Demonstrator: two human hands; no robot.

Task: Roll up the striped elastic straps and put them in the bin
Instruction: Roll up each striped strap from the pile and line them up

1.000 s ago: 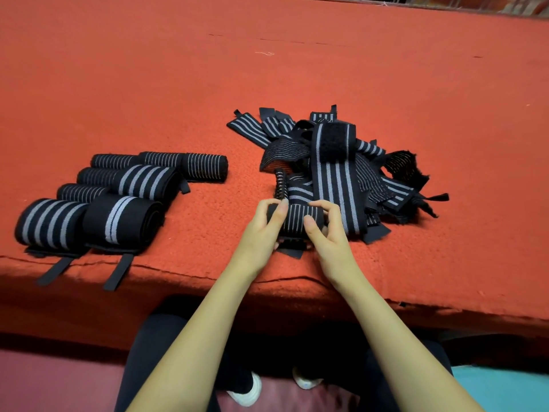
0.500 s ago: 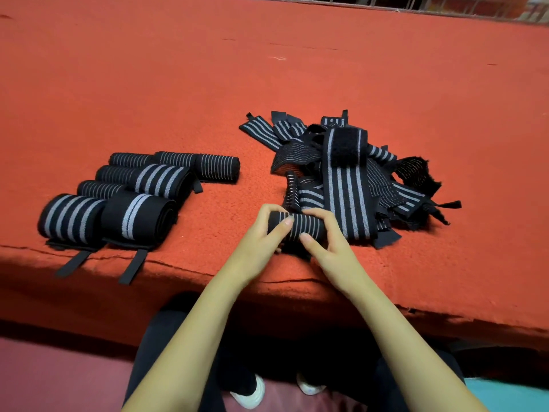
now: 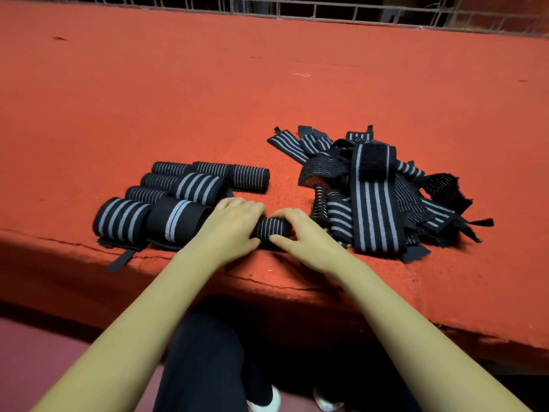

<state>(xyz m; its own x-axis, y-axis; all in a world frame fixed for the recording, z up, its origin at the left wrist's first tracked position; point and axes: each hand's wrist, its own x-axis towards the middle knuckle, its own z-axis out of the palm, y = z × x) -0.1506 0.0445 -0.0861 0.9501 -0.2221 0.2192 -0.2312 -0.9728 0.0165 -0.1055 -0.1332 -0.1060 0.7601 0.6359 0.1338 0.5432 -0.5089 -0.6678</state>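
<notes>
A small rolled black strap with thin grey stripes (image 3: 271,228) lies near the front edge of the red felt table (image 3: 208,93). My left hand (image 3: 230,226) grips its left end and my right hand (image 3: 300,233) grips its right end, fingers curled over the roll. To the left sit several finished rolls (image 3: 178,200), some wide-striped, some fine-striped. To the right lies a loose heap of unrolled striped straps (image 3: 374,197). No bin is in view.
The table's front edge (image 3: 297,281) is cracked and runs just below my hands. A wire fence (image 3: 326,10) lines the far side. My dark trousers and white shoes (image 3: 264,402) show below the table.
Both hands carried the rolled strap left, away from the loose heap and up beside the finished rolls. The view tilted up, showing the fence.
</notes>
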